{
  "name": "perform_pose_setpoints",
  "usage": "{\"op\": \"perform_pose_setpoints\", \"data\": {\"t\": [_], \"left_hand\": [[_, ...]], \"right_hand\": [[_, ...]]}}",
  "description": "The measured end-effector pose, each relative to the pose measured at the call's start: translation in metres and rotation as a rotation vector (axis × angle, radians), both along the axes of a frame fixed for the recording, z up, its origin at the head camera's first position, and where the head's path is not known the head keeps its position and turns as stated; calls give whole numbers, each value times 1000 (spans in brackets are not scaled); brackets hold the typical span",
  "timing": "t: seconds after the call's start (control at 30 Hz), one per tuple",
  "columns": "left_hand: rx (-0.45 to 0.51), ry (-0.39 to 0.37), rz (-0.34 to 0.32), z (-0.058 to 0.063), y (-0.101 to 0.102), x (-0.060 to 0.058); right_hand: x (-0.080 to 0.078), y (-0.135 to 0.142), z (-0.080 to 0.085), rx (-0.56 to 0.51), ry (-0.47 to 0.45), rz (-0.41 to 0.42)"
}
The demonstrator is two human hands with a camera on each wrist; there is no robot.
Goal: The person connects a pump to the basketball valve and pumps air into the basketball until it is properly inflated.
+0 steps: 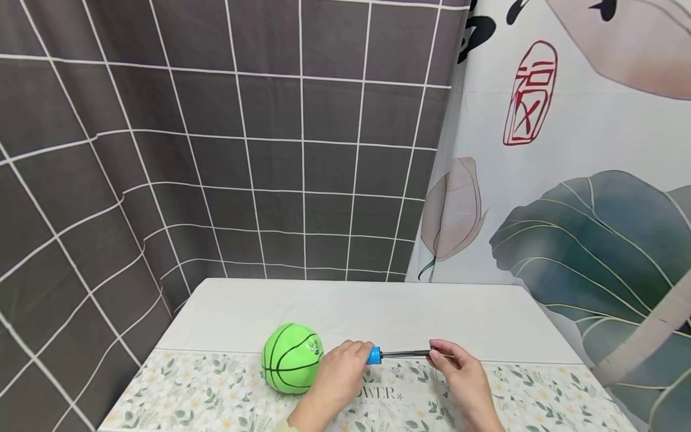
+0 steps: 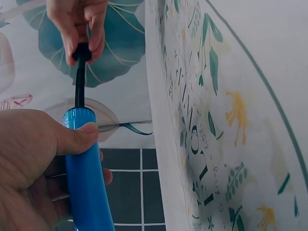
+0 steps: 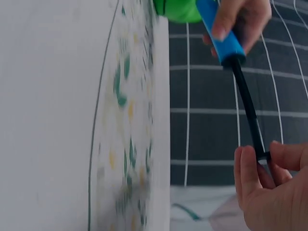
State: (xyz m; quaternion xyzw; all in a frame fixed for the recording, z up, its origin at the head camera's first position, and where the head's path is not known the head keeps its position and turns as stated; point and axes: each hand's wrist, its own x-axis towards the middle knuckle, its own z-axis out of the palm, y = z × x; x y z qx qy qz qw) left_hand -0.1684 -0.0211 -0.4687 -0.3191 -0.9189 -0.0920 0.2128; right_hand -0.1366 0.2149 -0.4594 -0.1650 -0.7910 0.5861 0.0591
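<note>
A hand pump with a blue barrel and a thin black rod is held level above the table between both hands. My left hand grips the blue barrel, the thumb lying along it near its collar. With thumb and fingertips, my right hand pinches the black tip at the rod's far end, as the right wrist view also shows. A lime-green ball with black basketball lines is just left of my left hand. The left hand hides most of the barrel in the head view.
The table has a white back strip and a floral printed cover in front. Behind it hangs a dark grey curtain with white grid lines. At the right hangs a white cloth with leaf prints.
</note>
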Motion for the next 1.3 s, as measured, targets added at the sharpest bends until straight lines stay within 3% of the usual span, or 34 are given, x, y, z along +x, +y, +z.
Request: {"op": "perform_pose_setpoints", "data": {"t": [0.17, 0.4, 0.53, 0.8, 0.93, 1.13, 1.3], "left_hand": [[-28, 9, -1, 1, 3, 3], [-35, 48, -11, 0, 7, 4], [-14, 16, -16, -1, 5, 4], [-28, -27, 19, 1, -3, 0], [-28, -48, 11, 2, -4, -1], [-31, -49, 9, 3, -4, 0], [-28, -31, 4, 3, -5, 1]], "right_hand": [[0, -29, -3, 30, 43, 4], [-2, -53, -8, 55, 101, 109], [-3, -45, -7, 46, 97, 126], [-2, -5, 3, 23, -10, 31], [0, 12, 6, -8, -19, 33], [1, 16, 4, -39, -12, 46], [1, 10, 4, -11, -4, 6]]}}
